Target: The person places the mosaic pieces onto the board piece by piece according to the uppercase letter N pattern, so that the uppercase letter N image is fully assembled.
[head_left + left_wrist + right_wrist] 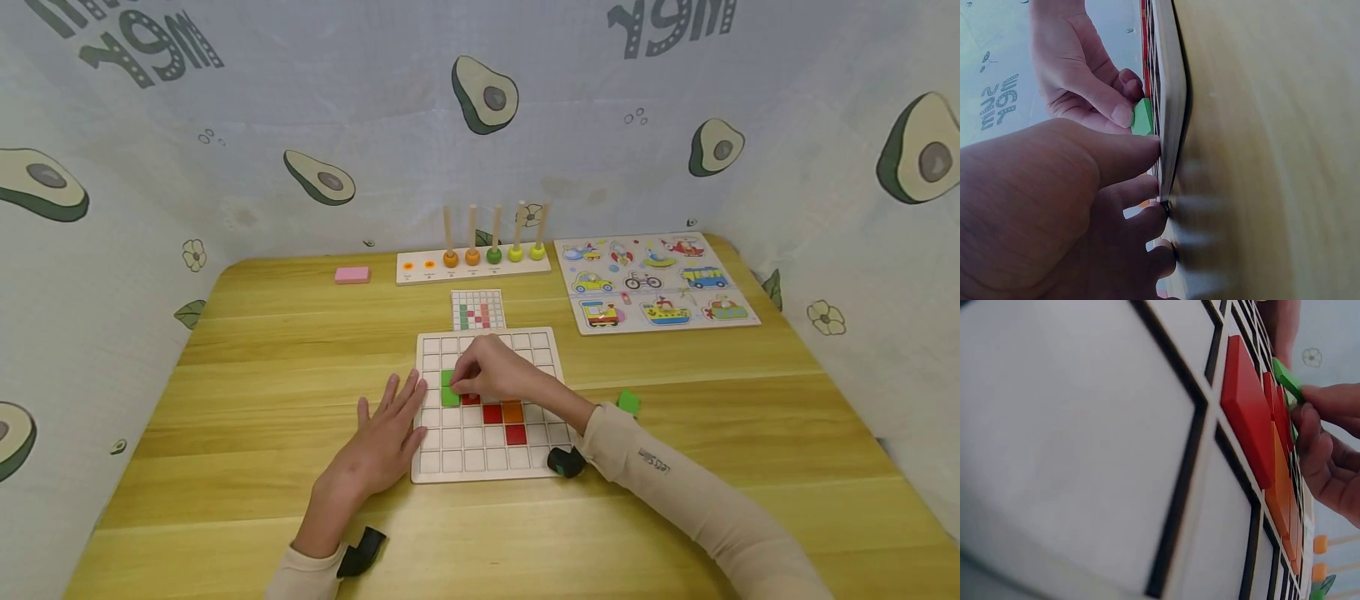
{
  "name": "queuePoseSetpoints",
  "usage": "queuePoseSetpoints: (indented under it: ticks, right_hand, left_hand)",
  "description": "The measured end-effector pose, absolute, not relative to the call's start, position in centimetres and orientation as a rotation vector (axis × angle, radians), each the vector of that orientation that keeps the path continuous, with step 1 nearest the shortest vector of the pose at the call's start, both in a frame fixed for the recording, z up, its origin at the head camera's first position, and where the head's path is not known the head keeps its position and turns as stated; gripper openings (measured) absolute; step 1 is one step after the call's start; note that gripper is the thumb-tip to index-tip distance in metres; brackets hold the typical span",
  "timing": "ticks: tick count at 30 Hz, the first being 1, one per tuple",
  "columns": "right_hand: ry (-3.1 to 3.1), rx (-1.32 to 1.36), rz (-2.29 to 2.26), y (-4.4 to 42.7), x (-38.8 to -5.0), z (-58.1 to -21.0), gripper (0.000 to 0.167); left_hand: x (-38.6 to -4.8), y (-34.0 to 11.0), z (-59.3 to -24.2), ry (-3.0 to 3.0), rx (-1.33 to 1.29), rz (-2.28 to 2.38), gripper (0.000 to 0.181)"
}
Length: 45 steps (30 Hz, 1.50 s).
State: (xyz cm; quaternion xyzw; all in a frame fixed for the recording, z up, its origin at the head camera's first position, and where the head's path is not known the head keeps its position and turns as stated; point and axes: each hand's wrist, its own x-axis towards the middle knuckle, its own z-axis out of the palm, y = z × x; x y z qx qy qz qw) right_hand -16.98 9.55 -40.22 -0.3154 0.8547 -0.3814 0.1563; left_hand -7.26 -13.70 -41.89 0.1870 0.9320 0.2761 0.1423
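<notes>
A white gridded board [442,461] lies on the wooden table. My right hand [491,369] reaches over it and pinches a green square tile [1288,380] between thumb and finger. That tile is tilted, with its lower edge at the board in the left wrist view. Green squares [450,397] show beside the fingertips in the head view. Red tiles [516,434] and an orange tile [512,412] sit in cells; the right hand hides part of the grid. My left hand [382,442] has its fingers spread, with fingertips touching the board's left edge.
Behind the board lies a small pattern card [477,310]. Farther back stand a peg stand with beads [420,275] and a picture puzzle board [630,293]. A pink block [352,275] is at back left; a loose green tile [628,403] lies by the right forearm.
</notes>
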Motion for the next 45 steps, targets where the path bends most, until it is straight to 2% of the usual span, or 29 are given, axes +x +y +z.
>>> queuePoseSetpoints:
  ticks: [13, 27, 35, 45]
  right_hand:
    - [2.463, -0.976, -1.044, 9.5, -17.1, -40.4, 0.001]
    - [2.360, -1.084, -0.996, 10.8, -17.2, -39.3, 0.012]
    - [2.345, -1.106, -0.946, 14.8, -16.9, -36.4, 0.026]
    - [2.603, -0.962, -0.925, 23.6, -15.1, -34.0, 0.014]
  left_hand:
    - [-7.2, -13.8, -41.6, 2.692, 0.554, 0.814, 0.065]
    - [-7.3, -13.7, -41.7, 2.697, 0.557, 0.806, 0.066]
    - [-7.1, -13.7, -41.7, 2.695, 0.534, 0.822, 0.066]
    - [-7.3, -13.7, -41.8, 2.695, 0.551, 0.806, 0.066]
